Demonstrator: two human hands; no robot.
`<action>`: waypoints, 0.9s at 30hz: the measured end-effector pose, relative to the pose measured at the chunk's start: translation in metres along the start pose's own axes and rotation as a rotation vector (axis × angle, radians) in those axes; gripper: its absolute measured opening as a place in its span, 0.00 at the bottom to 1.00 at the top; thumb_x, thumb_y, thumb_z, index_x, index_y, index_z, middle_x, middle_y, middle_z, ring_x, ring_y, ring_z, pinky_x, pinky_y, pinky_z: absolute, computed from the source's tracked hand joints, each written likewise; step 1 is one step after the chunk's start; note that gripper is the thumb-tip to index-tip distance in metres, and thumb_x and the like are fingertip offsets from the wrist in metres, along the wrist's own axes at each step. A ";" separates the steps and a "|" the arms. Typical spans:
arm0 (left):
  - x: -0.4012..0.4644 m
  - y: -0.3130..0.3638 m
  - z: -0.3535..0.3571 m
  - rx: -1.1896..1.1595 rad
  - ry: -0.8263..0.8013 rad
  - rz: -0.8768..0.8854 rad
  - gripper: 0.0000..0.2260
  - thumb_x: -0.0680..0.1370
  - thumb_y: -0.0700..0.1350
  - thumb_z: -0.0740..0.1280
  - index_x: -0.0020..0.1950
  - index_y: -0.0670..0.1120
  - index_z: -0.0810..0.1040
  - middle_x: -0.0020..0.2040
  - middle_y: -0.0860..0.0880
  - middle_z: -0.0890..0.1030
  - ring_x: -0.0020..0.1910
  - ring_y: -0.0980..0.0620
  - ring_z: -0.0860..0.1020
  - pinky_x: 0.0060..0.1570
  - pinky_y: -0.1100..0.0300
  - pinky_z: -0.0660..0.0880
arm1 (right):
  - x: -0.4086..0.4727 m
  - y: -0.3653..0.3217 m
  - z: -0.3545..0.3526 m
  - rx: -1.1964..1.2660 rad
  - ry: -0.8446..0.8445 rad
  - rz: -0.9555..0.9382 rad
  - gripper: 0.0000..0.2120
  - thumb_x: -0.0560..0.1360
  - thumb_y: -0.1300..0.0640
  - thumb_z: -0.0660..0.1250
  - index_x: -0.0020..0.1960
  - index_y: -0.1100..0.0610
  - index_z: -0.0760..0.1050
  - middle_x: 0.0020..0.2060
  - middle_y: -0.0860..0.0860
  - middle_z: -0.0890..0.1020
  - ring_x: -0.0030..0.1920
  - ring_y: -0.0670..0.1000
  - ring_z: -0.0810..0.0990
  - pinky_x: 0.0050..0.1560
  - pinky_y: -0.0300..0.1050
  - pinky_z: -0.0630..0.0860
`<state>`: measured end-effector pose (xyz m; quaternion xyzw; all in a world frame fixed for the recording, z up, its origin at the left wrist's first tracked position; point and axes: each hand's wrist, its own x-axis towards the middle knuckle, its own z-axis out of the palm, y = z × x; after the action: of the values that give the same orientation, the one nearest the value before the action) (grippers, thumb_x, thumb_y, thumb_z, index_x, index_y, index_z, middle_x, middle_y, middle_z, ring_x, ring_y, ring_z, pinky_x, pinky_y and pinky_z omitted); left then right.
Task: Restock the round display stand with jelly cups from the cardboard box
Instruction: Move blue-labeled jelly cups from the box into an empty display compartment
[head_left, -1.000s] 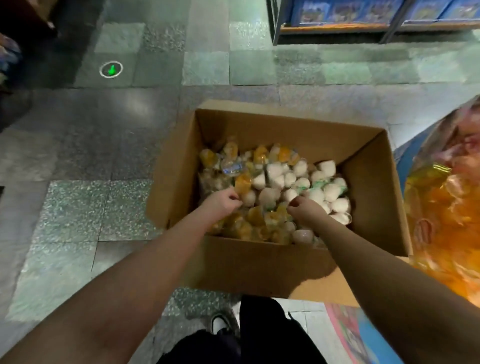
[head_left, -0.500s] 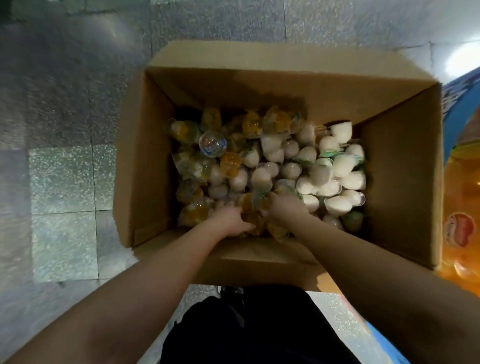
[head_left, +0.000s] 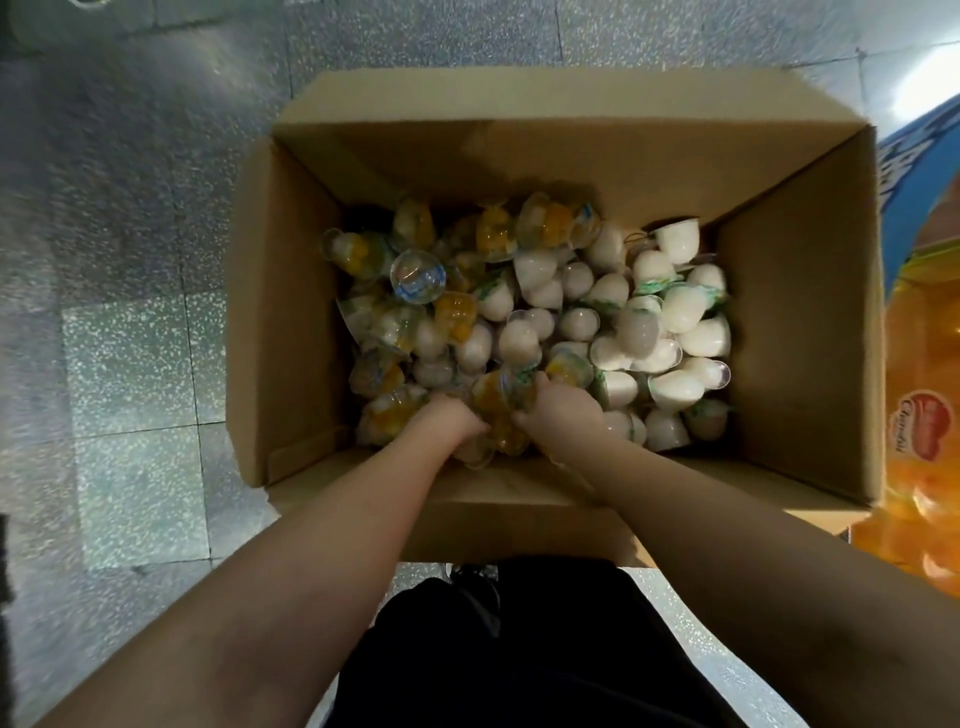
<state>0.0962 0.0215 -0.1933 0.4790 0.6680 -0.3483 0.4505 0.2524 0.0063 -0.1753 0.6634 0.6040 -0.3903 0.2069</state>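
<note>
Both hands are sunk in the near edge of the heap: the left hand (head_left: 447, 423) and right hand (head_left: 558, 415) curl their fingers around a cluster of clear plastic jelly cups with orange fruit (head_left: 496, 402) held between them. More small round cups, orange to the left and milky white (head_left: 675, 322) to the right, fill the open brown cardboard box (head_left: 291, 332) on the speckled floor. An orange-packed display (head_left: 924, 426), probably the stand, lies to the right, nearer the right hand, so the load likely travels up and rightward.
</note>
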 end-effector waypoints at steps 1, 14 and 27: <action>-0.008 0.000 -0.004 -0.048 0.004 -0.017 0.27 0.76 0.60 0.66 0.70 0.46 0.71 0.65 0.44 0.75 0.58 0.45 0.77 0.58 0.49 0.76 | -0.004 0.001 -0.003 0.048 -0.010 0.000 0.30 0.77 0.44 0.63 0.75 0.55 0.61 0.61 0.55 0.76 0.55 0.56 0.79 0.53 0.52 0.78; -0.168 -0.043 -0.014 -0.898 0.091 0.602 0.29 0.74 0.41 0.73 0.72 0.48 0.67 0.67 0.49 0.76 0.60 0.51 0.78 0.62 0.49 0.76 | -0.141 0.045 -0.039 1.265 0.126 0.039 0.18 0.74 0.49 0.63 0.63 0.51 0.71 0.53 0.59 0.81 0.42 0.61 0.83 0.42 0.58 0.78; -0.413 -0.012 0.044 -0.473 0.300 1.348 0.34 0.70 0.48 0.77 0.70 0.64 0.63 0.59 0.62 0.79 0.57 0.61 0.79 0.59 0.56 0.75 | -0.455 0.049 -0.032 1.794 0.682 -0.279 0.15 0.81 0.56 0.49 0.55 0.57 0.74 0.33 0.52 0.84 0.29 0.49 0.80 0.35 0.44 0.69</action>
<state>0.1519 -0.1562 0.1777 0.7187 0.3398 0.2281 0.5621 0.3232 -0.2700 0.1838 0.5745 0.1826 -0.5138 -0.6105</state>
